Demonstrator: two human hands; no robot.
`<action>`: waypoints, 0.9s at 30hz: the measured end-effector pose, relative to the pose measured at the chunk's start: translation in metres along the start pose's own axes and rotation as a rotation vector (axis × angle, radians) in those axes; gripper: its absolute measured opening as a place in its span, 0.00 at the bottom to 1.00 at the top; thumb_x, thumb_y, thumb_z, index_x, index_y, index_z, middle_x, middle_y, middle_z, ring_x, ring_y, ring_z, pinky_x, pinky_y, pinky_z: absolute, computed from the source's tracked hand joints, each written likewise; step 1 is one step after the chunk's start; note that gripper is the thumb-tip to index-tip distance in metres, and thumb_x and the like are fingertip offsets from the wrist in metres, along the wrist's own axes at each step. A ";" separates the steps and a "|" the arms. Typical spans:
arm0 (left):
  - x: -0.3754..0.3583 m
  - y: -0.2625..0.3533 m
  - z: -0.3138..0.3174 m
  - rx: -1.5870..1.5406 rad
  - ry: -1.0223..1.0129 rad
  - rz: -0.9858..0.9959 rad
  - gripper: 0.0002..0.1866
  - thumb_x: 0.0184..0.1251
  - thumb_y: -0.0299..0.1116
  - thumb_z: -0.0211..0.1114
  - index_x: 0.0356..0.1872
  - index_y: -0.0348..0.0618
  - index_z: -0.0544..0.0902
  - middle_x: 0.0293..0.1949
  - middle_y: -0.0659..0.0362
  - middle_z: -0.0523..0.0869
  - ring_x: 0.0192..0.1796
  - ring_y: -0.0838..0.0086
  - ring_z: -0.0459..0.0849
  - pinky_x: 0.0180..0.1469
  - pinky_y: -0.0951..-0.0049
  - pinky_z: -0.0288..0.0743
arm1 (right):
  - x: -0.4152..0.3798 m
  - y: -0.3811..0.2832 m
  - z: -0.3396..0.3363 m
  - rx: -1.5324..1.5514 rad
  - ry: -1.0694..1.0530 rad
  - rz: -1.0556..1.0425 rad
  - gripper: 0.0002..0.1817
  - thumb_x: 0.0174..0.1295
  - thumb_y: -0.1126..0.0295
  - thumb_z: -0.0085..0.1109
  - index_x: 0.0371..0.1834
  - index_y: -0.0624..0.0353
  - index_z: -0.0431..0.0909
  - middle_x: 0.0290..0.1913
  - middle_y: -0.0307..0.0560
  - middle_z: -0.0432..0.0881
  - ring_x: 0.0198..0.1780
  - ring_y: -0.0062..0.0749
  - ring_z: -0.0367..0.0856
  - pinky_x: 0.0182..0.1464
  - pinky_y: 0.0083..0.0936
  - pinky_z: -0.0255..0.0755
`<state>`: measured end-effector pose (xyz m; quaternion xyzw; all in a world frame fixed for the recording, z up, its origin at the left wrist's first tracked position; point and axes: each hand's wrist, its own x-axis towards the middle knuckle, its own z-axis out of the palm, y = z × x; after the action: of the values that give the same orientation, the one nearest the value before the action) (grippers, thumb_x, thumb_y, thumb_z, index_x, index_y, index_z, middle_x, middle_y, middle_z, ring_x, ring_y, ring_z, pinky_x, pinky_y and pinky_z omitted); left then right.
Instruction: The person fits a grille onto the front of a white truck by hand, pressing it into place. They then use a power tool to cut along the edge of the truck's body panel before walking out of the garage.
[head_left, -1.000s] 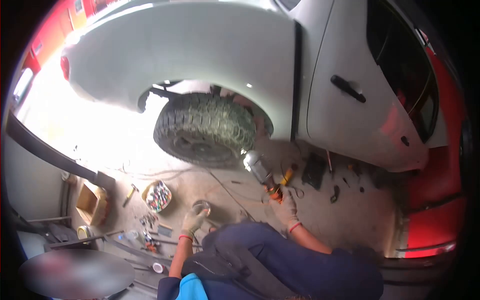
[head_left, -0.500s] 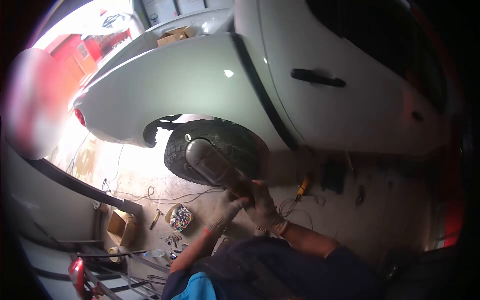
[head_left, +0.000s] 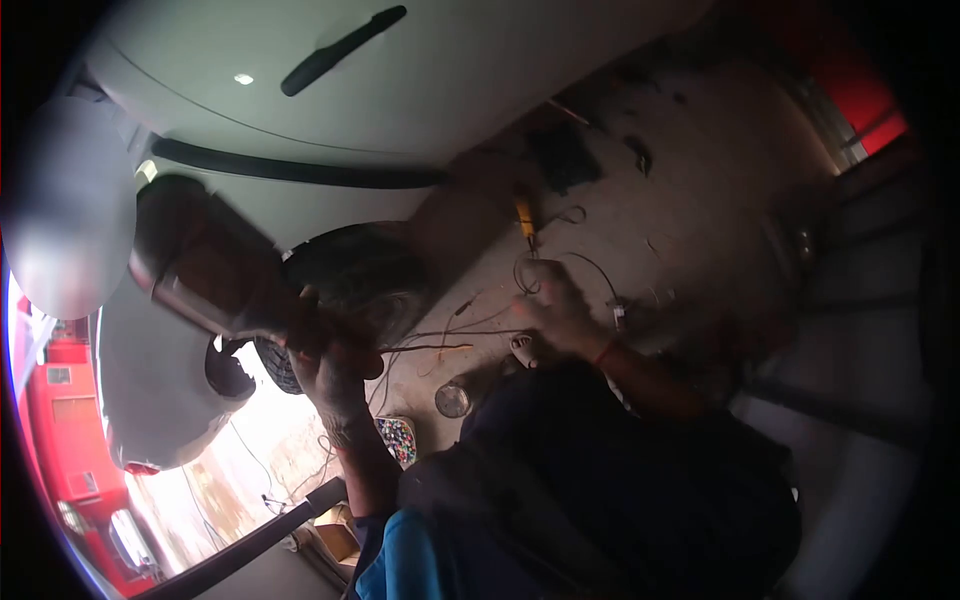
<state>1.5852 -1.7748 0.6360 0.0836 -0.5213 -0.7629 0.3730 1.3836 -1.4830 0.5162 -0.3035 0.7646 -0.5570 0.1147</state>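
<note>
Gloved, the left hand (head_left: 335, 365) is clamped on a lamp (head_left: 205, 270) raised before the tyre (head_left: 350, 285). The right hand (head_left: 555, 310), fingers loosely curled, hangs above wires (head_left: 440, 345) on the floor (head_left: 690, 200).

Dim, motion-blurred fisheye view with dark vignetted edges; glaring daylight enters at lower left.

No words, numbers or signs can be read here; the white car (head_left: 420, 90) and everything else look too blurry.
</note>
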 end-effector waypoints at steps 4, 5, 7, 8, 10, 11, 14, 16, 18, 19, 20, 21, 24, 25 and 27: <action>0.005 0.012 0.062 0.473 0.131 -0.059 0.33 0.63 0.28 0.66 0.70 0.35 0.68 0.41 0.59 0.82 0.37 0.76 0.82 0.38 0.75 0.78 | -0.097 0.184 -0.069 -0.984 0.151 -0.451 0.20 0.69 0.60 0.67 0.59 0.58 0.79 0.57 0.54 0.82 0.58 0.50 0.81 0.65 0.41 0.73; 0.010 0.014 0.063 0.515 0.126 -0.041 0.30 0.61 0.25 0.67 0.65 0.38 0.70 0.40 0.59 0.82 0.36 0.77 0.83 0.36 0.77 0.78 | -0.123 0.200 -0.089 -1.026 0.076 -0.264 0.16 0.69 0.62 0.67 0.54 0.58 0.81 0.55 0.54 0.84 0.56 0.51 0.82 0.64 0.42 0.74; 0.013 0.021 0.047 0.506 0.120 -0.053 0.29 0.59 0.28 0.70 0.62 0.40 0.70 0.40 0.58 0.83 0.38 0.77 0.85 0.37 0.79 0.80 | -0.164 0.218 -0.112 -0.957 0.013 0.059 0.16 0.70 0.62 0.67 0.54 0.58 0.82 0.54 0.54 0.84 0.56 0.50 0.82 0.63 0.42 0.74; 0.014 0.026 0.041 0.505 0.162 -0.019 0.29 0.59 0.28 0.70 0.62 0.40 0.70 0.40 0.58 0.83 0.38 0.77 0.85 0.37 0.79 0.80 | -0.176 0.230 -0.116 -0.929 0.000 0.141 0.15 0.70 0.62 0.67 0.54 0.58 0.82 0.54 0.54 0.84 0.56 0.50 0.82 0.63 0.42 0.74; 0.019 0.035 0.031 0.365 0.181 0.130 0.36 0.61 0.41 0.77 0.64 0.40 0.67 0.41 0.58 0.83 0.38 0.77 0.84 0.38 0.78 0.80 | -0.188 0.238 -0.109 -0.887 -0.022 0.261 0.15 0.70 0.62 0.67 0.53 0.59 0.82 0.54 0.54 0.85 0.55 0.49 0.82 0.62 0.42 0.75; 0.019 0.046 0.028 0.367 0.219 0.171 0.36 0.61 0.41 0.77 0.64 0.40 0.67 0.41 0.58 0.83 0.38 0.77 0.84 0.38 0.78 0.80 | -0.194 0.244 -0.103 -0.865 -0.029 0.297 0.15 0.70 0.61 0.67 0.53 0.59 0.82 0.53 0.54 0.85 0.55 0.49 0.83 0.62 0.42 0.75; 0.022 0.074 0.017 0.353 0.218 0.334 0.40 0.65 0.57 0.75 0.65 0.38 0.67 0.45 0.55 0.84 0.41 0.72 0.86 0.37 0.74 0.81 | -0.194 0.249 -0.080 -0.819 -0.036 0.248 0.15 0.70 0.61 0.67 0.52 0.60 0.82 0.53 0.53 0.85 0.54 0.48 0.83 0.61 0.41 0.75; 0.016 0.081 -0.011 0.354 0.233 0.429 0.42 0.66 0.62 0.72 0.66 0.39 0.66 0.44 0.53 0.84 0.36 0.71 0.86 0.34 0.72 0.83 | -0.189 0.246 -0.060 -0.763 -0.021 0.117 0.15 0.70 0.61 0.68 0.51 0.60 0.83 0.52 0.53 0.86 0.54 0.47 0.83 0.60 0.41 0.76; 0.007 0.090 -0.024 0.323 0.277 0.492 0.40 0.68 0.62 0.70 0.66 0.40 0.67 0.43 0.52 0.84 0.33 0.71 0.85 0.31 0.72 0.83 | -0.178 0.249 -0.041 -0.624 0.034 -0.021 0.15 0.70 0.61 0.68 0.51 0.61 0.83 0.52 0.53 0.86 0.54 0.47 0.83 0.60 0.41 0.76; 0.001 0.098 -0.028 0.317 0.253 0.493 0.39 0.69 0.60 0.71 0.65 0.40 0.68 0.43 0.52 0.84 0.32 0.71 0.85 0.30 0.73 0.82 | -0.135 0.239 -0.026 -0.300 0.030 0.276 0.14 0.71 0.60 0.67 0.48 0.61 0.82 0.47 0.49 0.85 0.49 0.39 0.82 0.54 0.37 0.76; -0.006 0.105 -0.036 0.311 0.228 0.495 0.38 0.69 0.58 0.71 0.64 0.39 0.69 0.43 0.52 0.84 0.32 0.72 0.84 0.30 0.74 0.81 | -0.090 0.227 -0.011 0.006 0.116 0.564 0.14 0.71 0.60 0.67 0.45 0.60 0.82 0.43 0.45 0.85 0.45 0.32 0.81 0.48 0.33 0.76; -0.014 0.103 -0.062 0.084 0.228 0.462 0.34 0.68 0.56 0.72 0.59 0.40 0.70 0.40 0.57 0.82 0.32 0.76 0.82 0.31 0.78 0.77 | -0.028 0.097 -0.004 0.128 -0.018 0.656 0.13 0.71 0.58 0.64 0.38 0.57 0.80 0.33 0.34 0.78 0.35 0.19 0.73 0.37 0.24 0.69; -0.039 0.123 -0.070 0.112 0.250 0.421 0.28 0.72 0.51 0.68 0.55 0.35 0.73 0.36 0.63 0.80 0.34 0.82 0.79 0.34 0.84 0.73 | 0.099 0.022 0.048 0.136 -0.142 0.239 0.19 0.75 0.52 0.59 0.46 0.58 0.82 0.32 0.31 0.78 0.33 0.15 0.73 0.36 0.20 0.70; -0.050 0.129 -0.072 0.109 0.255 0.355 0.28 0.73 0.49 0.66 0.57 0.32 0.74 0.36 0.64 0.80 0.34 0.83 0.78 0.35 0.84 0.73 | 0.140 -0.012 0.069 0.228 -0.158 0.072 0.20 0.78 0.51 0.56 0.44 0.59 0.81 0.32 0.29 0.78 0.36 0.13 0.74 0.40 0.19 0.72; -0.062 0.145 -0.057 0.208 0.275 0.346 0.29 0.74 0.47 0.65 0.60 0.29 0.73 0.34 0.63 0.80 0.34 0.84 0.78 0.35 0.84 0.74 | 0.202 -0.082 0.104 0.407 -0.274 -0.014 0.20 0.78 0.54 0.57 0.53 0.63 0.79 0.37 0.30 0.80 0.42 0.14 0.75 0.48 0.19 0.74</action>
<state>1.7285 -1.8019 0.7194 0.1341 -0.5481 -0.6113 0.5549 1.3046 -1.6997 0.5880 -0.3519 0.6120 -0.6538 0.2722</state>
